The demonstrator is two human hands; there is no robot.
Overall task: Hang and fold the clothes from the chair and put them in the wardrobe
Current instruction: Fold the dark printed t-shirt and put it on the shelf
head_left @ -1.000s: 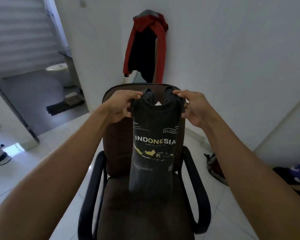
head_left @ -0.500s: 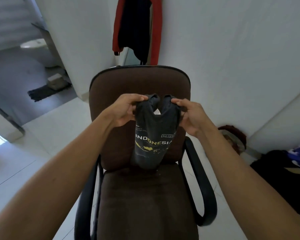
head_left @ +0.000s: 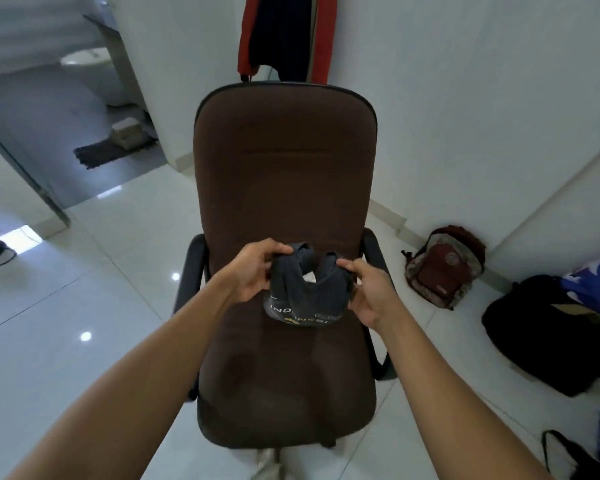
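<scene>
A dark grey T-shirt (head_left: 305,299) with white and yellow print sits bunched and folded on the seat of a brown office chair (head_left: 284,174). My left hand (head_left: 253,271) grips the shirt's left shoulder edge. My right hand (head_left: 368,292) pinches its right shoulder edge. The collar opening faces up between my hands. Only the top of the print shows along the lower fold. The wardrobe is out of sight.
A red and black jacket (head_left: 281,32) hangs on the wall behind the chair. A maroon backpack (head_left: 444,268) leans against the wall at the right, next to a black bag (head_left: 548,334) with blue cloth. A bathroom doorway opens at the upper left.
Both hands have lowered the shirt from in front of the backrest down onto the seat, and it has folded over on itself. The camera has tilted downward.
</scene>
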